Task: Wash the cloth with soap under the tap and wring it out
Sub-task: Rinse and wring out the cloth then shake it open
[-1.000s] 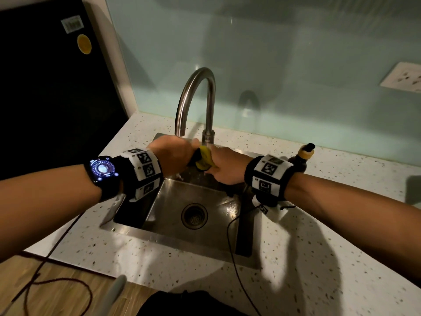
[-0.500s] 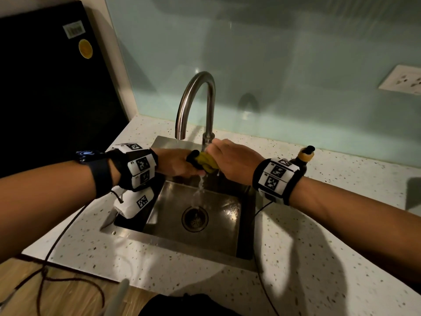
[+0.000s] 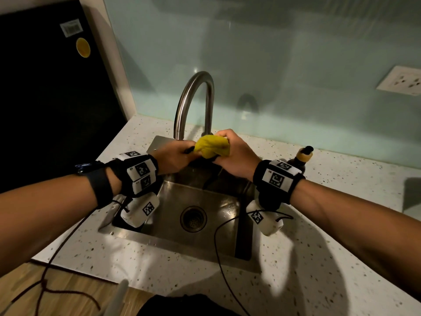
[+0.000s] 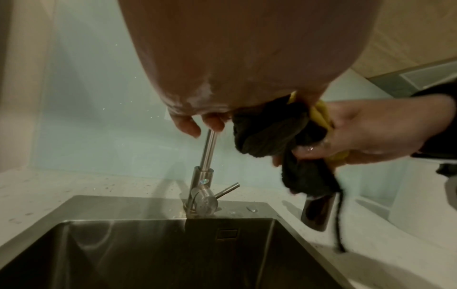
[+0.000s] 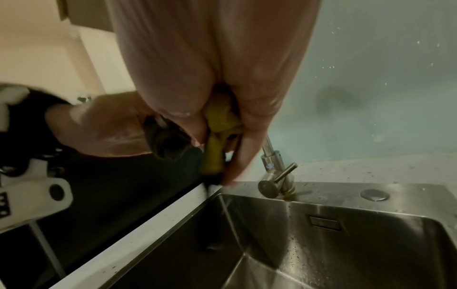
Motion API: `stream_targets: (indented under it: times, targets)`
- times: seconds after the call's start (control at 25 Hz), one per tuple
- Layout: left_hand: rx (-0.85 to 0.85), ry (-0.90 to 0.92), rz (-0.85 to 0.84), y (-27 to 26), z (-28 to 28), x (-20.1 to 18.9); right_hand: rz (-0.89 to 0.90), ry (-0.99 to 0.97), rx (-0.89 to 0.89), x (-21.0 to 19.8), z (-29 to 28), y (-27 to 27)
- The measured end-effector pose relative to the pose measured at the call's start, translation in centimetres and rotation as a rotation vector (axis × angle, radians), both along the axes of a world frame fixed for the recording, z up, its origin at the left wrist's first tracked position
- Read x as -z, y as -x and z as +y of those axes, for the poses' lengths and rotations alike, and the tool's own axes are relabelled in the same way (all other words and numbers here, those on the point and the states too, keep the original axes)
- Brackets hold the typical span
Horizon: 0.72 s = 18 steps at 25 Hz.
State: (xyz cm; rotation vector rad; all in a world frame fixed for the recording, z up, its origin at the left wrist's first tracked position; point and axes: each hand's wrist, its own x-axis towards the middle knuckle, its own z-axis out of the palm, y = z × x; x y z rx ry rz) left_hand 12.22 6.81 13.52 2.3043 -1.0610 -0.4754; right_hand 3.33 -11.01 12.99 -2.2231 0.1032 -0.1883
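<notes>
head view: the left hand and right hand both grip a bunched cloth between them, above the sink and beside the tap.
left wrist view: the cloth's dark part hangs below the hands.
right wrist view: right fingers curl round the yellow part.

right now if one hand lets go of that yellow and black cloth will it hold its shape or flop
Likely flop: the cloth is bunched and twisted in the grip of the left hand and right hand, and its loose dark end already hangs limp. It looks wet, so probably heavy for its size and dripping into the sink. The hands look soapy, so it may slip.
</notes>
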Motion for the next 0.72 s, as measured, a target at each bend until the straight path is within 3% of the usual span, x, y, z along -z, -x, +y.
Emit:
stream_targets:
  times: [0.12, 0.24, 0.32, 0.48, 0.52, 0.6, 0.64, 0.72]
  targets:
    - [-0.204, 0.077, 0.189, -0.4, -0.6, 0.4, 0.042, -0.215, 0.043, -0.2, 0.4, -0.1]
    - [-0.273, 0.154, 0.426, 0.1, -0.8, 0.3, 0.092, -0.08, -0.079, 0.8, 0.8, 0.0]
    - [-0.244, 0.235, 0.506, 0.3, -1.0, 0.4, 0.068, 0.074, -0.128, 1.4, 0.9, 0.0]
    - [-0.023, 0.322, 0.601, 0.9, -0.5, 0.3, 0.031, 0.042, -0.156, 1.3, 0.7, 0.3]
    - [0.044, 0.267, 0.524, 0.7, -0.2, 0.5, 0.066, 0.068, -0.147, 1.3, 0.5, 0.4]
    - [0.161, 0.004, 0.186, 0.6, 0.8, 0.8, 0.164, 0.14, -0.135, 1.5, 0.2, 0.8]
    - [0.15, -0.124, 0.039, 0.8, 1.2, 1.0, 0.237, 0.165, -0.13, 1.5, 0.2, 1.0]
    - [0.1, -0.195, -0.163, 1.7, 1.4, 1.8, 0.389, 0.134, -0.128, 1.3, 0.8, 1.2]
